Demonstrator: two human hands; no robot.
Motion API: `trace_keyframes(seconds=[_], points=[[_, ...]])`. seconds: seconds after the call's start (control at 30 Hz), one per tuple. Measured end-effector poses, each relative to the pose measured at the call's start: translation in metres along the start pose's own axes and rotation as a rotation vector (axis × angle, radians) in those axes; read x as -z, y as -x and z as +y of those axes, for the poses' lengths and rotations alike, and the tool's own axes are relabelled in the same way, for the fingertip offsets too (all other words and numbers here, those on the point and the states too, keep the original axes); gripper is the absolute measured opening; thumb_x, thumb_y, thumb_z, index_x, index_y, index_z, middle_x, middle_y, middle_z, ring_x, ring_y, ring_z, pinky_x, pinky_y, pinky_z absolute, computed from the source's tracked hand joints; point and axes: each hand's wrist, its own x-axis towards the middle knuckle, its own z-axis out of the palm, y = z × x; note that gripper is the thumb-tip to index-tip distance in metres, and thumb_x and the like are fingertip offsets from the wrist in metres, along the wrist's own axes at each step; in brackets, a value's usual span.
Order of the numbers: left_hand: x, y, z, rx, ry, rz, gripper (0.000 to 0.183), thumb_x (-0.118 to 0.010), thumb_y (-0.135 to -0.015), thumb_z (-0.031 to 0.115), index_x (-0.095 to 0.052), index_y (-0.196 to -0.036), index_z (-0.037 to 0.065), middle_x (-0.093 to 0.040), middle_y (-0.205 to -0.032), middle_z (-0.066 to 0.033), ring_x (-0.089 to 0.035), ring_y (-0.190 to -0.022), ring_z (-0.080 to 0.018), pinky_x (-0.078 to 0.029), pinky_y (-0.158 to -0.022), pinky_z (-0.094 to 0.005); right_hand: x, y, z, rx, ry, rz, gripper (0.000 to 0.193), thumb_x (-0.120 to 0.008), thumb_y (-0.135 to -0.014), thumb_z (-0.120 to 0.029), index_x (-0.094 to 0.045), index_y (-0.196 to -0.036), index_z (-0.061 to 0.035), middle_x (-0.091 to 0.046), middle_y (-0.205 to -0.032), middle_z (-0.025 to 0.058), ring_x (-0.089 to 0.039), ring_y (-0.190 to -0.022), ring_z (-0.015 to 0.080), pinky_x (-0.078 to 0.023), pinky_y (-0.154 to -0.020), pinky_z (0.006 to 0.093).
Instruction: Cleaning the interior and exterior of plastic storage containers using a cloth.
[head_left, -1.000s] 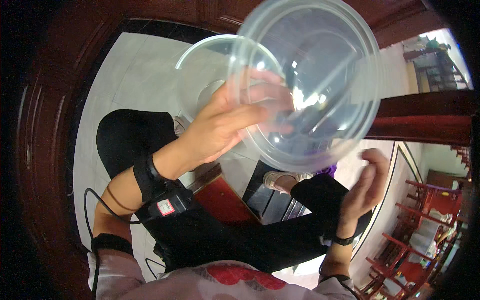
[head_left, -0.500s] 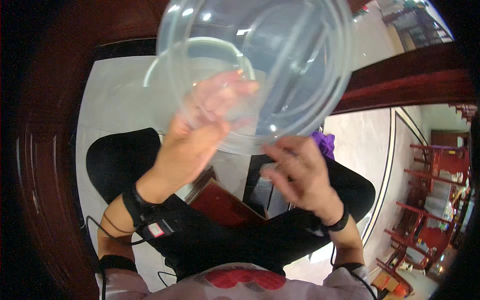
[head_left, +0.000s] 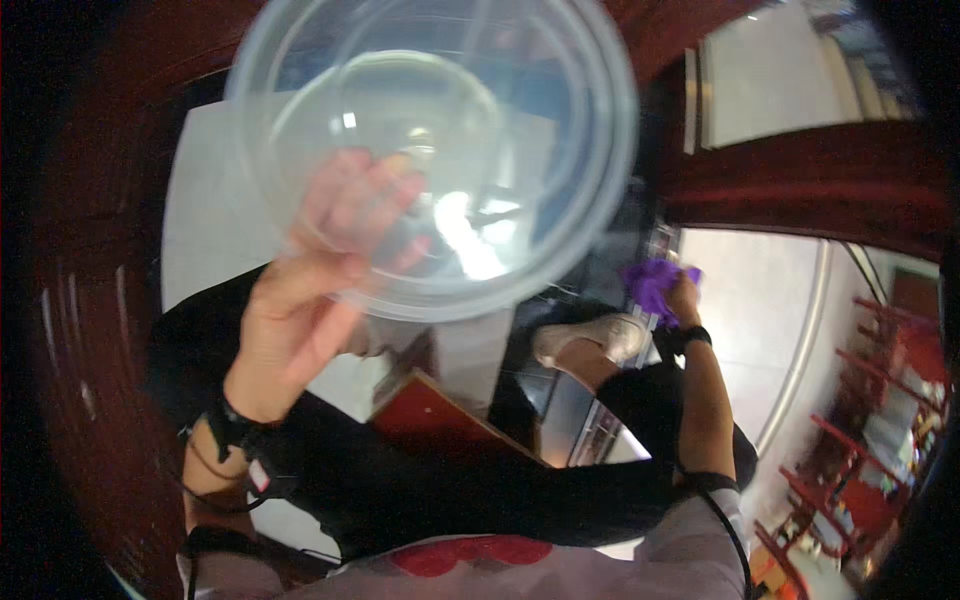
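My left hand (head_left: 300,290) grips a large round clear plastic lid (head_left: 590,150) by its near left rim. The thumb is on the near side and the fingers show through the plastic. Tilted up, the lid fills the upper middle of the view. Beyond it the curved pale rim of a round container shows through, and its lower part is hard to make out. Far to the right, my right hand (head_left: 684,298) is closed on a bunched purple cloth (head_left: 650,286), lying beside my foot near the doorway edge.
Under my legs is a low red wooden stool (head_left: 440,415). A light shoe (head_left: 600,340) is on my right foot, on dark floor tiles. A dark wooden door panel (head_left: 90,330) stands at left. Red wooden chairs and shelves (head_left: 860,450) with clutter are at far right.
My right hand has left the lid's near edge and reached right to the purple cloth. The lid, in my left hand, has shifted left.
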Motion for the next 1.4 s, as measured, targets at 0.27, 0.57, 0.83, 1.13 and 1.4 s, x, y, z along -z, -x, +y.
trace_keyframes(seconds=[0.27,0.57,0.83,1.13,1.4], points=[[-0.007,-0.022,0.003,0.097,0.094,-0.173,0.068,-0.039,-0.072,-0.012,-0.021,-0.134,0.011,-0.027,-0.136,-0.0135,-0.026,-0.126,-0.0308,-0.023,-0.104,-0.0447,-0.038,-0.018,0.009,0.067,0.339,-0.082,0.047,-0.056,-0.064,-0.009,-0.047,-0.110,-0.0056,-0.051,-0.111,0.0168,-0.041,-0.110,0.0366,-0.035,-0.091,0.0431],[-0.001,-0.012,0.014,0.059,0.192,-0.244,0.069,-0.040,-0.069,-0.011,-0.025,-0.132,0.012,-0.030,-0.134,-0.0120,-0.024,-0.127,-0.0316,-0.024,-0.101,-0.0455,0.047,-0.003,-0.043,0.315,0.113,-0.424,0.030,-0.052,-0.079,-0.035,-0.065,-0.082,-0.0077,-0.060,-0.075,0.0183,-0.058,-0.072,0.0356,-0.046,-0.066,0.0423],[-0.006,0.006,0.016,-0.044,0.215,-0.311,0.070,-0.047,-0.066,-0.009,-0.029,-0.128,0.018,-0.027,-0.135,-0.0115,-0.025,-0.126,-0.0280,-0.023,-0.101,-0.0483,0.211,0.023,-0.158,0.101,-0.125,-0.236,0.035,-0.052,-0.085,-0.027,-0.058,-0.081,0.0064,-0.060,-0.064,0.0178,-0.059,-0.058,0.0268,-0.045,-0.056,0.0354],[-0.004,0.018,0.019,-0.209,0.083,-0.401,0.068,-0.050,-0.069,-0.006,-0.028,-0.126,0.023,-0.015,-0.141,-0.0112,-0.020,-0.128,-0.0292,-0.024,-0.100,-0.0510,0.273,0.096,-0.307,-0.275,-1.699,-0.037,0.043,-0.041,-0.090,-0.034,-0.046,-0.114,0.0006,-0.058,-0.101,0.0083,-0.057,-0.088,0.0199,-0.046,-0.081,0.0315],[-0.020,0.020,0.004,-0.211,0.154,-0.419,0.070,-0.045,-0.069,-0.015,-0.026,-0.126,0.019,-0.014,-0.142,-0.0122,-0.022,-0.127,-0.0280,-0.027,-0.099,-0.0439,0.231,0.144,-0.394,0.213,-1.361,-0.278,0.031,-0.057,-0.077,-0.002,-0.052,-0.108,0.0004,-0.052,-0.084,0.0080,-0.050,-0.078,0.0180,-0.040,-0.074,0.0245]])
